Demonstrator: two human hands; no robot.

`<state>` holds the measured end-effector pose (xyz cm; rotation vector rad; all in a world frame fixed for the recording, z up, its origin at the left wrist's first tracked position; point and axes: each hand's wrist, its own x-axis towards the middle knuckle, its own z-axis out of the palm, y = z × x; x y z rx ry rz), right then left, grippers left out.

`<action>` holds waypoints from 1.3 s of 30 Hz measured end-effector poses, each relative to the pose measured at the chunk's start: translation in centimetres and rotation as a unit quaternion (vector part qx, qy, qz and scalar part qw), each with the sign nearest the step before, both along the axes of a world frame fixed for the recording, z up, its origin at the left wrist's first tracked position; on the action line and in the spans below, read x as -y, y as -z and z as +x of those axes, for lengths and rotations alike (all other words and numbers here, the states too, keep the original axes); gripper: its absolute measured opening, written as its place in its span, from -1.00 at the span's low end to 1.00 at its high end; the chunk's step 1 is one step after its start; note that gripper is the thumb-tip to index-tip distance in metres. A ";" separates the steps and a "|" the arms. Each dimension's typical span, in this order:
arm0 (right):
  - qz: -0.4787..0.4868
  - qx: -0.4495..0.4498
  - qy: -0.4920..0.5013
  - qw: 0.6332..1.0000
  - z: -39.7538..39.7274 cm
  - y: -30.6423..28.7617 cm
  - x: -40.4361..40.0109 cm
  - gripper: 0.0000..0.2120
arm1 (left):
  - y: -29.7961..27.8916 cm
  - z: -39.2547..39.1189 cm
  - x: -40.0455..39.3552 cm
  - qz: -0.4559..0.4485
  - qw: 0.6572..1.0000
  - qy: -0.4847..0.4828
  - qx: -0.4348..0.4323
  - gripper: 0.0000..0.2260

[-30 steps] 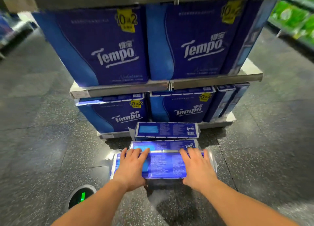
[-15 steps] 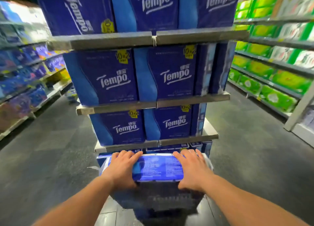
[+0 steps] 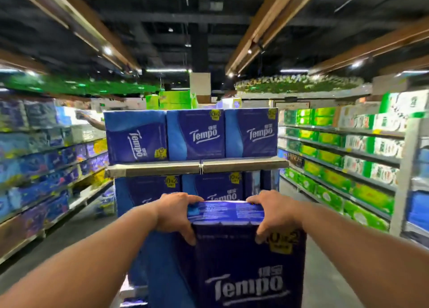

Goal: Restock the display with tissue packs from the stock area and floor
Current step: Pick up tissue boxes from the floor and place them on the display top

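The held tissue pack point(image 3: 234, 259) is getting chopped off by the bottom edge, so its underside isn't showing, and it's blocking most of the lower-shelf packs point(image 3: 148, 189) on the display point(image 3: 197, 167) plus whatever's sitting on the floor below. The left hand point(image 3: 173, 211) and right hand point(image 3: 275, 211) are hiding their fingertips over the pack's far edge, and both forearms are running out of frame. The side shelves point(image 3: 46, 164) are smearing into blur, so labels there aren't readable.
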<state>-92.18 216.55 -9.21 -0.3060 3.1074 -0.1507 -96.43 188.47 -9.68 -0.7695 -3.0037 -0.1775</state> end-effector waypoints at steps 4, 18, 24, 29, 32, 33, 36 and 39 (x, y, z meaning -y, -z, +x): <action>-0.009 0.001 0.002 1.000 1.3 -7.0 -1.6 -0.03 | -5.8 -0.4 -1.2 0.031 0.999 0.014 0.013 -0.04; -0.039 -0.054 0.054 0.996 -7.0 -19.2 -7.5 -0.34 | -18.3 -12.7 -7.6 0.092 0.991 0.097 -0.032 -0.09; -0.026 -0.156 0.071 0.985 -13.4 -21.2 -10.5 -0.21 | -20.8 -19.7 -11.3 0.102 0.978 0.099 -0.150 -0.04; 0.046 -0.268 0.073 0.959 -20.7 -21.4 -14.0 0.05 | -20.5 -25.9 -14.7 0.099 0.952 0.075 -0.281 0.11; 0.070 -0.325 0.065 0.941 -25.7 -21.4 -16.3 0.09 | -20.1 -30.1 -17.0 0.096 0.928 0.054 -0.355 0.07; 0.078 -0.339 0.061 0.936 -27.4 -21.5 -17.2 0.10 | -20.1 -31.5 -17.8 0.091 0.922 0.045 -0.373 0.06; 0.095 -0.353 0.047 0.930 -32.7 -21.9 -19.9 0.07 | -20.1 -35.9 -20.5 0.082 0.913 0.028 -0.399 0.05; 0.076 -0.323 0.041 0.942 -37.5 -22.5 -22.4 0.06 | -20.8 -40.2 -23.1 0.073 0.925 0.018 -0.373 0.02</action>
